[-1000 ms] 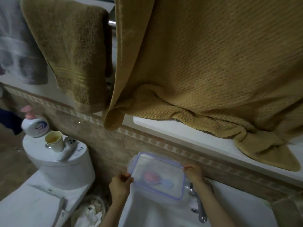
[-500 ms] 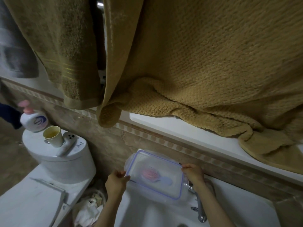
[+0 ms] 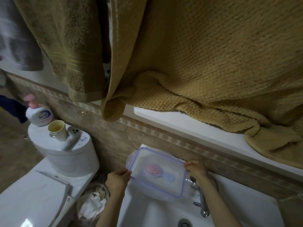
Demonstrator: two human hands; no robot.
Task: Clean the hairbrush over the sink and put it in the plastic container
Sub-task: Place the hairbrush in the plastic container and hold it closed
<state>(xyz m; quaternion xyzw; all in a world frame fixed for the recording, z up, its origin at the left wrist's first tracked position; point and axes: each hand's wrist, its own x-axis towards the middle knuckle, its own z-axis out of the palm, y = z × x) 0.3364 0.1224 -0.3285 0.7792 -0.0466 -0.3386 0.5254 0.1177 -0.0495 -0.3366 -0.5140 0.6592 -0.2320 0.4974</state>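
Observation:
A clear plastic container (image 3: 172,187) with a blue-trimmed lid is held above the back left of the white sink (image 3: 157,213). Through the lid I see a small pink hairbrush (image 3: 153,169) with a pale blue handle lying inside. My left hand (image 3: 117,179) grips the container's left edge. My right hand (image 3: 196,169) grips its far right corner, next to a side latch. Whether the latches are snapped down is not clear.
A chrome faucet (image 3: 202,203) stands right of the container. Large tan towels (image 3: 213,63) hang low over a white ledge (image 3: 180,126). At the left, a toilet tank (image 3: 78,154) carries a lotion bottle (image 3: 39,115) and a paper cup (image 3: 58,130). A waste bin (image 3: 93,205) sits between the toilet and the sink.
Both hands keep hold of the container. It has shifted slightly left and down in view as the camera tilted; the brush inside looks sharper.

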